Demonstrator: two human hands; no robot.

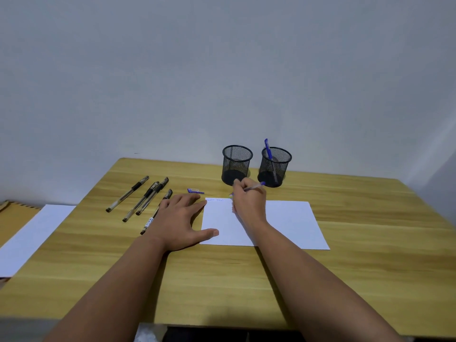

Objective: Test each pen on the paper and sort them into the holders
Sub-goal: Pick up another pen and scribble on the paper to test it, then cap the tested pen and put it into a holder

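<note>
Head view: right hand (248, 201) curled around blue pen (255, 186), tip at top edge of paper (283, 223); tip itself hidden by fingers. Faint blue scribble there, unreadable. Left hand (181, 222) flat, fingers spread, holding nothing, thumb on paper edge, covering part of one of four black pens (138, 201). Blue cap (195, 191) lies loose. Left holder (237, 165) looks empty; right holder (275, 167) has one blue pen. Second sheet (34, 236) cut off at left.

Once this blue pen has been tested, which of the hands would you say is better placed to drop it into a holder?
Right hand: it already grips the blue pen, just before the black mesh holders.
</note>
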